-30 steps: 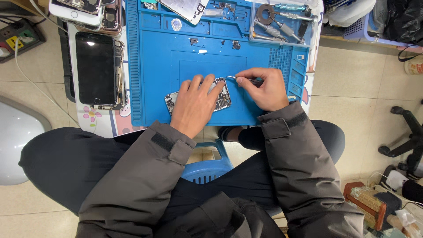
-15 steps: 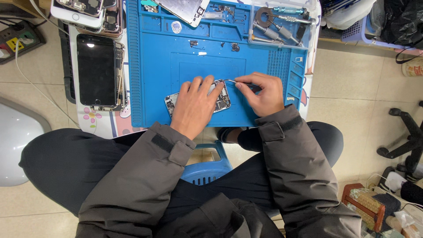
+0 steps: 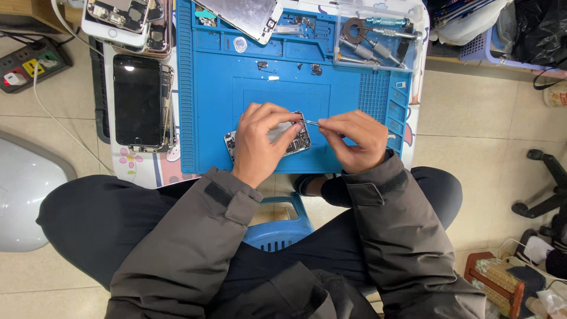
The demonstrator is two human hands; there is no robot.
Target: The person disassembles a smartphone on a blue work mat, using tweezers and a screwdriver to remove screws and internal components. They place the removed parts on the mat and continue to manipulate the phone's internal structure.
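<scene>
Blue mat (image 3: pixel 283 94), black phone (image 3: pixel 137 100), tool tray (image 3: pixel 372 38).

Drew the right hand (image 3: pixel 349 137) slightly leftward, nearer the left hand (image 3: pixel 264 139), bringing the thin metal tweezers (image 3: pixel 311 123) closer over the opened grey phone body (image 3: pixel 293 140).

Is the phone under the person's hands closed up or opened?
Opened. The phone on the blue mat shows bare metal parts and circuitry, no screen. The left hand steadies it; the right hand brings a thin tool to it.

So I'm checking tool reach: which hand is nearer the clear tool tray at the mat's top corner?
Right. The right hand sits below the clear tool tray, while the left hand is farther off, resting on the opened phone.
</scene>
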